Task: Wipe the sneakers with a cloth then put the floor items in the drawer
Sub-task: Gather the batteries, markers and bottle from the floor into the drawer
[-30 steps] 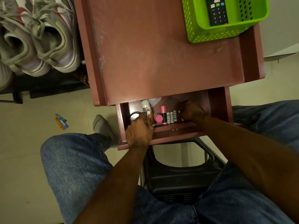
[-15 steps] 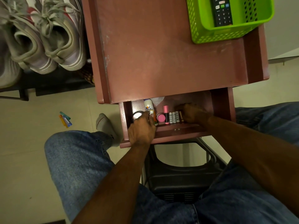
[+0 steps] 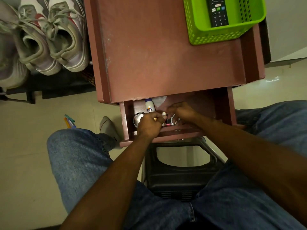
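The maroon drawer (image 3: 126, 125) stands pulled open under the table top. Inside it lie a white glue bottle (image 3: 150, 106), a round metal tin (image 3: 137, 119), a pink lipstick (image 3: 168, 122) and several small batteries (image 3: 174, 120). My left hand (image 3: 149, 126) is inside the drawer and grips a small white-tipped tube beside the tin. My right hand (image 3: 181, 112) reaches in from the right, fingers curled down onto the batteries. Several coloured pens (image 3: 69, 121) lie on the floor at the left. The grey sneakers (image 3: 54, 39) sit on a dark rack at the upper left.
A green basket (image 3: 216, 36) holding a black remote (image 3: 218, 11) stands on the maroon table top (image 3: 157, 55). A black stool (image 3: 179, 178) is between my knees, below the drawer. A white paper (image 3: 159, 101) lies at the drawer's back. My socked foot (image 3: 108, 128) rests beside the drawer.
My right hand has moved left, from beside the batteries to over them, and the batteries now lie tilted. My left hand stays in the drawer, shifted slightly right toward the lipstick.
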